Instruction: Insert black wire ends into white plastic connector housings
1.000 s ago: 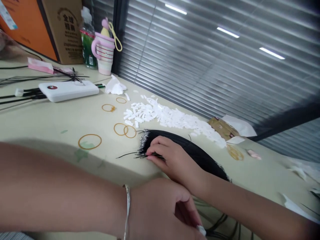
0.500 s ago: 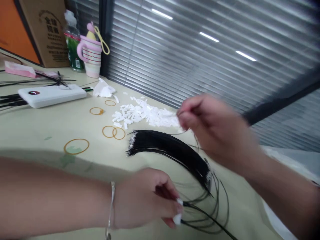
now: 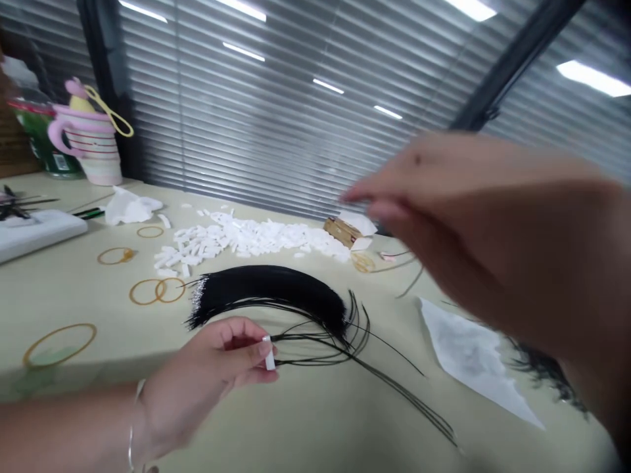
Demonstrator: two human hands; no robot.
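My left hand (image 3: 211,368), a thin bracelet at its wrist, pinches a small white piece (image 3: 269,355) between thumb and fingers. Thin black wires (image 3: 315,361) run from that piece, loop round and trail right across the table. Just behind it lies a thick, curved bundle of black wires (image 3: 271,286) with silvery ends. My right hand (image 3: 473,230) is raised above the right side of the table, touching nothing I can make out. Motion smears it; thumb and forefinger look slightly apart, and the other fingers are hidden.
Small white pieces (image 3: 246,236) lie heaped behind the bundle. Rubber bands (image 3: 59,345) are scattered at left, near a pink-handled cup (image 3: 96,148) and a green bottle (image 3: 42,138). A small brown box (image 3: 342,231) and a white sheet (image 3: 478,361) lie at right.
The view has swung right. My right hand has moved away from the white heap and the wire bundle, towards the right. My left hand still holds the white piece with its wires.
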